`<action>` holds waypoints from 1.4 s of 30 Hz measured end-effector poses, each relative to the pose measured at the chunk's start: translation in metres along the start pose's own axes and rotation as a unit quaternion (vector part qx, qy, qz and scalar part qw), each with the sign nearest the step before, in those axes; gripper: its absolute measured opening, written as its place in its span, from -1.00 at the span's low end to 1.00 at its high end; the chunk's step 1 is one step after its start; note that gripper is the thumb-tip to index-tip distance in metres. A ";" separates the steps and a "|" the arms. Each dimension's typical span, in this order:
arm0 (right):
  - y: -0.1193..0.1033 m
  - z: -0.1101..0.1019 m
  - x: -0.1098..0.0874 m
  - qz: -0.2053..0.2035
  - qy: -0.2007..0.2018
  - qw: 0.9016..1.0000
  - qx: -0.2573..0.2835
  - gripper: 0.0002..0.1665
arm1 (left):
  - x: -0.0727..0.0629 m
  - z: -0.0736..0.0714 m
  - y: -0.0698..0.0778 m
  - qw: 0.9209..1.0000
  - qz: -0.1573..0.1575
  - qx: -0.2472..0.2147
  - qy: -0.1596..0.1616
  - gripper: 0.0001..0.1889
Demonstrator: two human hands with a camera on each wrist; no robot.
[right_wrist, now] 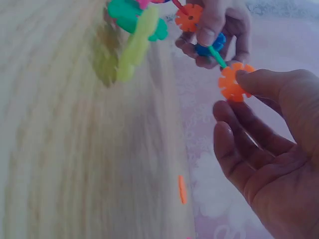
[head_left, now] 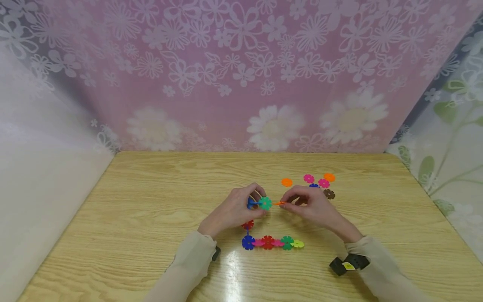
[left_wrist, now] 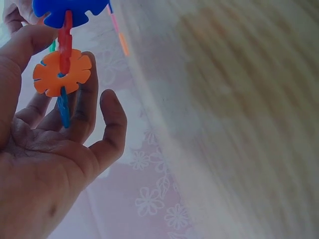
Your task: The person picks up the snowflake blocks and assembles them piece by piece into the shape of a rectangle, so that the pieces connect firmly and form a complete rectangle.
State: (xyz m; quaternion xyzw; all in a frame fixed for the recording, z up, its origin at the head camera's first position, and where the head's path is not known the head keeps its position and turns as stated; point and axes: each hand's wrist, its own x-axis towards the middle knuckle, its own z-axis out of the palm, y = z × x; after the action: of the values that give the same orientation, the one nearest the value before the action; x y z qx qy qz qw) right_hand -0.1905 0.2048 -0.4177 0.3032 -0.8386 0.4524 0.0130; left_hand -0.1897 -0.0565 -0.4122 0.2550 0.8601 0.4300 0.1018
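Observation:
My left hand [head_left: 235, 209] pinches a blue notched plastic disc [right_wrist: 218, 44] between thumb and fingers. It belongs to a chain of slotted snowflake discs, with an orange disc [left_wrist: 62, 72] and a red disc [left_wrist: 65, 47] close by. Joined to the blue one, a green disc [head_left: 265, 203] points toward the right hand. My right hand [head_left: 315, 205] pinches another orange disc [right_wrist: 233, 84] by its edge. That orange disc meets the green one; how deep the slots engage I cannot tell. Nearer me, the chain's row runs from a blue disc [head_left: 248, 243] to a yellow disc [head_left: 297, 243].
Beyond the right hand lie loose discs: an orange disc [head_left: 286, 182], a pink disc [head_left: 309, 178], a brown disc [head_left: 329, 194] and several others. The wooden table [head_left: 151, 188] meets a floral pink curtain [head_left: 226, 75] at the back.

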 end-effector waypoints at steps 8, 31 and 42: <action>-0.002 0.006 0.001 -0.012 0.013 1.000 0.000 -0.84 | 0.000 0.000 0.000 1.000 0.001 0.003 -0.002 -0.70; -0.002 0.010 0.005 -0.014 0.018 0.999 -0.036 -0.81 | 0.001 0.000 0.000 1.000 -0.013 0.009 -0.003 -0.65; -0.006 0.011 0.006 -0.020 0.019 0.999 -0.025 -0.84 | 0.002 -0.001 0.000 1.000 0.007 0.006 -0.002 -0.66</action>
State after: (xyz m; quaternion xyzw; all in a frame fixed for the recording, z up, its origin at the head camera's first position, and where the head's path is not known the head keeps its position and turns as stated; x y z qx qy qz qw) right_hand -0.1899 0.1908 -0.4183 0.3106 -0.8432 0.4363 0.0455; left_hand -0.1922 -0.0564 -0.4114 0.2628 0.8607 0.4247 0.0986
